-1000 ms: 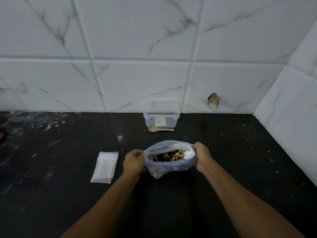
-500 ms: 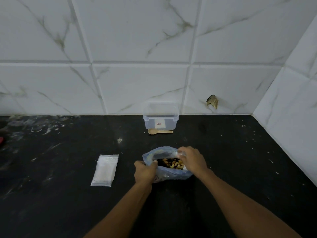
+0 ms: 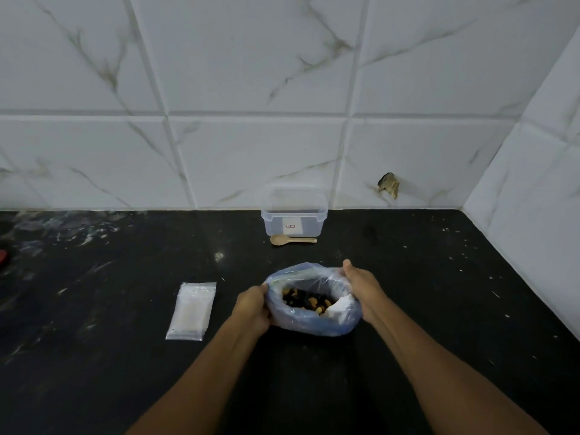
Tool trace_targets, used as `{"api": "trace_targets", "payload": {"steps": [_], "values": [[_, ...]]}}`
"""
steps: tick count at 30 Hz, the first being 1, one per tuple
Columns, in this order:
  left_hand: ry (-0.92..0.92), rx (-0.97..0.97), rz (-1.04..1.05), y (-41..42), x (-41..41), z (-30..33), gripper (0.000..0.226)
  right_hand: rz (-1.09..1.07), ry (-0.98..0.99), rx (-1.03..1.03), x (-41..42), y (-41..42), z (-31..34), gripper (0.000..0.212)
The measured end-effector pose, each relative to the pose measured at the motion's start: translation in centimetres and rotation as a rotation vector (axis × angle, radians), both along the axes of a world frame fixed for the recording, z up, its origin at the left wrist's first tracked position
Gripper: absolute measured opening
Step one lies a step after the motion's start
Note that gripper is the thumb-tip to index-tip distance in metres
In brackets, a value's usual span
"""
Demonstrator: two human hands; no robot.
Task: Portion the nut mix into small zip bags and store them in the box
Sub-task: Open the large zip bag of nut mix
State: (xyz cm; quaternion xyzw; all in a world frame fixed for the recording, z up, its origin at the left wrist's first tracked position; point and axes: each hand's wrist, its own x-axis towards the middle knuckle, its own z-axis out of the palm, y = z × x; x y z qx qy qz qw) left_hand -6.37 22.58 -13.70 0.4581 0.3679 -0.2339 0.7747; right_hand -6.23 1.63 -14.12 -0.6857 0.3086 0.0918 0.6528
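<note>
A bluish plastic bag (image 3: 309, 323) of nut mix (image 3: 306, 300) sits on the black counter, its mouth wide. My left hand (image 3: 252, 307) grips the bag's left rim and my right hand (image 3: 361, 285) grips its right rim, holding it spread. A flat stack of small clear zip bags (image 3: 191, 310) lies to the left of my left hand. Against the back wall stands a clear plastic box (image 3: 294, 218) without a lid, and a small wooden spoon (image 3: 290, 240) lies just in front of it.
The black counter (image 3: 125, 356) meets white marble-look tiles at the back and on the right, forming a corner (image 3: 464, 208). A hole (image 3: 388, 185) is chipped in the back tile. Something red (image 3: 2, 256) shows at the left edge.
Half a second ago both hands were close together over the bag's mouth; now they have pulled apart to its sides and the mouth is spread wide again.
</note>
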Motion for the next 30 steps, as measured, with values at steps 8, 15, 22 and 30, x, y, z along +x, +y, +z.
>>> {"api": "trace_targets", "payload": {"steps": [8,15,22,30], "values": [[-0.095,0.206,-0.112,0.7,0.8,-0.3,0.026,-0.136,-0.09,0.199,-0.3,-0.5,-0.7,0.04],[-0.371,0.687,-0.448,1.3,-0.7,-3.1,0.05,0.466,-0.134,-0.73,-1.2,-1.1,-2.2,0.029],[-0.23,0.549,-0.278,-1.1,-5.6,-2.4,0.068,0.803,-0.277,-0.932,0.0,1.9,-1.5,0.036],[-0.146,0.178,-0.049,-0.6,-4.1,-2.3,0.026,0.498,-0.23,-0.661,0.3,1.6,-1.9,0.033]]}}
